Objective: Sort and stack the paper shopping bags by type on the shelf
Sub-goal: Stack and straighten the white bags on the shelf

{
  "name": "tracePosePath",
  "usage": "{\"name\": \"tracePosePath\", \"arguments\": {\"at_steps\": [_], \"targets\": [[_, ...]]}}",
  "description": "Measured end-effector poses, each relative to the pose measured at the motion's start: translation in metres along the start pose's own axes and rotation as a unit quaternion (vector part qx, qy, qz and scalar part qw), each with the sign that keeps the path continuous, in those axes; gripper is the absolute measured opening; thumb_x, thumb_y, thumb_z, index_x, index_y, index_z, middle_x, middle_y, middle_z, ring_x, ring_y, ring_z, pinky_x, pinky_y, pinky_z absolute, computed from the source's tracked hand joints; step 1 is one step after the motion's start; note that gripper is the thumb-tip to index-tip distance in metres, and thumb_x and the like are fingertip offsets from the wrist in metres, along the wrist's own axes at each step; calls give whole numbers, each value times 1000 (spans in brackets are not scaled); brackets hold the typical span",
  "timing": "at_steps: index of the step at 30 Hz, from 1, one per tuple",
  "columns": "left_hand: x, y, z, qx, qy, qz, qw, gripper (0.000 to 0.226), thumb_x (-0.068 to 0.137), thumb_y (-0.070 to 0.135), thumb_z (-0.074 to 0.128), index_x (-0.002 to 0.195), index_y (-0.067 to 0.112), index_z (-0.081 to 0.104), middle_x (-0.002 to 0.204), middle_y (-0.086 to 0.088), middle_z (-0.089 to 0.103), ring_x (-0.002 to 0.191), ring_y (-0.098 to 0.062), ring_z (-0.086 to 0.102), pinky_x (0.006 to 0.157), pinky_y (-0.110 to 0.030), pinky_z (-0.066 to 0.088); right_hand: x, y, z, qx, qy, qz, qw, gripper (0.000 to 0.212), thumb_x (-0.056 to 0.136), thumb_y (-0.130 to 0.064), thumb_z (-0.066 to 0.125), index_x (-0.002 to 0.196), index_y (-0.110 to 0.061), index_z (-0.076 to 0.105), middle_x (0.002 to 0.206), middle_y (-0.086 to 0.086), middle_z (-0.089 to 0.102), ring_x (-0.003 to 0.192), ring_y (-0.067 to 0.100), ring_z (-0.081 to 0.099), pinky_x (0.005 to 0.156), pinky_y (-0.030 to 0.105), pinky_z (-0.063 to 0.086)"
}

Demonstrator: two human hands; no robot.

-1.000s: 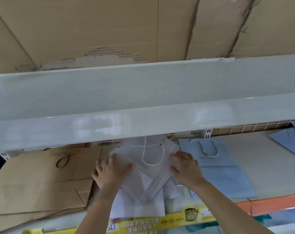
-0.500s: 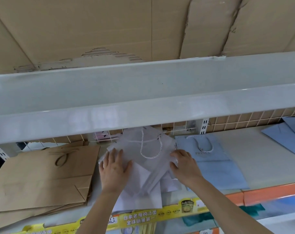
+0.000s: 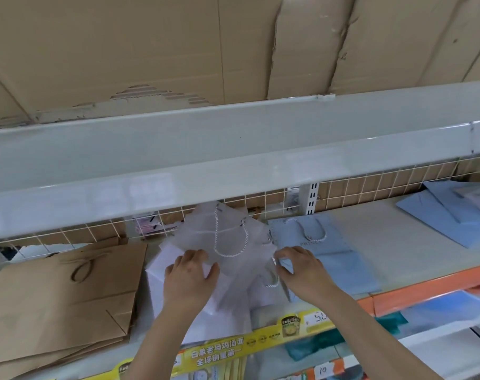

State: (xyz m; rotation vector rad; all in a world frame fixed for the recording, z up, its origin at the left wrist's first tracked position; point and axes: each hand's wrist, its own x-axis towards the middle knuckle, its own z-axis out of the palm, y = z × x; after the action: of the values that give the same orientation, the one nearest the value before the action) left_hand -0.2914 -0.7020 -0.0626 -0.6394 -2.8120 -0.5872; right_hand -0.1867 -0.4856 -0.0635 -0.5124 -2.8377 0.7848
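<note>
A loose pile of white paper bags (image 3: pixel 230 242) with white cord handles lies in the middle of the shelf (image 3: pixel 376 239). My left hand (image 3: pixel 188 281) rests flat on the pile's left side, fingers spread. My right hand (image 3: pixel 302 270) holds the pile's right edge, fingers curled over it near a cord handle. A stack of brown kraft bags (image 3: pixel 60 294) lies flat to the left. Right of the white pile, a light blue bag (image 3: pixel 329 253) with a cord handle lies flat. More light blue bags (image 3: pixel 447 215) lie at the far right.
The upper shelf's grey front edge (image 3: pixel 233 171) hangs low over the work area and hides the back of the bags. A wire grid (image 3: pixel 370 185) backs the shelf. Yellow and orange price strips (image 3: pixel 260 338) run along the front edge, with a lower shelf below.
The view has shifted, showing more of the shelf. Both hands stay on the white pile; my left hand slid slightly down and my right hand moved to the pile's right edge.
</note>
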Motion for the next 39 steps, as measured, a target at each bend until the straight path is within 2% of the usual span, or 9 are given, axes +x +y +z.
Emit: {"name": "tracePosePath", "arguments": {"at_steps": [10,14,17,21,26,30,35,39], "targets": [[-24,88,-7,-22,-56,63,996,32,94,48,45,120,31,53,121,10,59,113,-14,54,90,-29,36,-44,52,-58,12,38,-2,999,35,94,-33,52,129,-26,50,130,-4,52,118,16,50,98,32,40],[-40,145,2,-28,-64,77,995,28,92,48,49,114,32,56,113,9,62,105,-15,57,86,-30,38,-69,100,-90,13,50,11,999,37,94,-34,53,130,-25,49,129,-6,54,116,15,52,99,33,40],[-55,191,13,-19,-70,73,995,36,93,49,47,124,32,51,122,11,59,109,-12,56,89,-29,36,-87,141,-118,-2,56,19,998,39,94,-34,53,131,-26,48,127,-5,55,114,16,53,97,32,42],[-72,249,32,-29,-94,62,993,43,94,51,44,133,32,44,130,11,54,102,-13,61,93,-28,39,-106,198,-155,-3,60,27,998,37,94,-34,53,130,-27,49,123,-5,56,111,17,55,94,33,45],[-85,317,60,-22,-122,48,991,44,94,55,40,133,35,40,133,14,51,108,-11,57,98,-33,36,-127,265,-196,0,53,40,998,35,94,-35,53,129,-29,49,122,-6,55,105,13,57,84,27,45],[-85,363,78,-13,-129,59,990,43,94,55,38,132,35,40,132,13,51,108,-11,56,97,-32,35,-141,312,-222,10,70,58,996,35,93,-30,55,127,-25,52,121,-5,57,108,16,57,89,29,44],[-70,418,102,-2,-138,86,987,42,94,55,38,131,35,42,131,13,53,114,-11,54,97,-32,36,-150,363,-250,2,107,84,991,31,92,-29,57,123,-26,56,107,-7,63,102,14,58,83,27,43],[-51,460,129,-3,-145,114,983,42,94,53,38,131,33,43,131,12,54,113,-12,54,96,-31,39,-140,401,-267,1,113,112,987,33,92,-30,55,124,-28,54,115,-5,61,107,16,56,83,29,42]]}}
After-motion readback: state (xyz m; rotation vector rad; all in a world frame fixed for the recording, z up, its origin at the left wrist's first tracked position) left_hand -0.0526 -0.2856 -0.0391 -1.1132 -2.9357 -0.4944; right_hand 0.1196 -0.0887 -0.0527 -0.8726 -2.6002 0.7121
